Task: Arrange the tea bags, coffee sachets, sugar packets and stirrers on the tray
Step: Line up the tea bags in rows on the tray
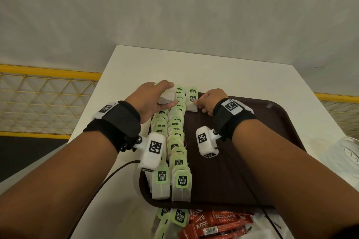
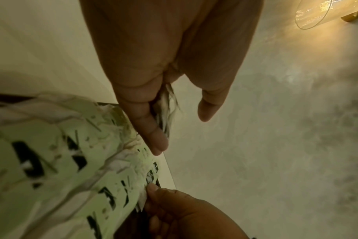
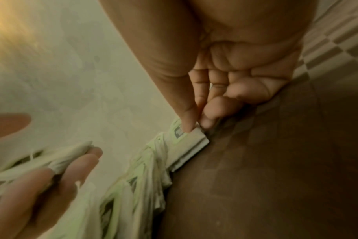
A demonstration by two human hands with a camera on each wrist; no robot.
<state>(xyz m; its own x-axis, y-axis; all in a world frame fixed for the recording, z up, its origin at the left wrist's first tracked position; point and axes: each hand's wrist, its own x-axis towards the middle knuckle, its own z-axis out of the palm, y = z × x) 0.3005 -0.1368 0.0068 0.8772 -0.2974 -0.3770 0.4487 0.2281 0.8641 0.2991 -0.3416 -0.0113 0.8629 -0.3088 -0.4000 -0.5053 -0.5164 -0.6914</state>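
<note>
Tea bags of white paper with green tags [image 1: 177, 139] lie in two overlapping rows along the left side of the dark brown plastic tray [image 1: 275, 114] on the white table [image 1: 213, 68]. Left hand [image 1: 155, 99] clasps a small bunch of tea bags [image 1: 168, 98] above the rows' far end. Right hand [image 1: 210, 101] pinches the topmost tea bag [image 1: 192, 101] of a short third row between thumb and fingertips [image 3: 187, 122]. Red coffee sachets [image 1: 219, 223] and loose tea bags [image 1: 174, 217] sit on the table beside the tray's near edge.
</note>
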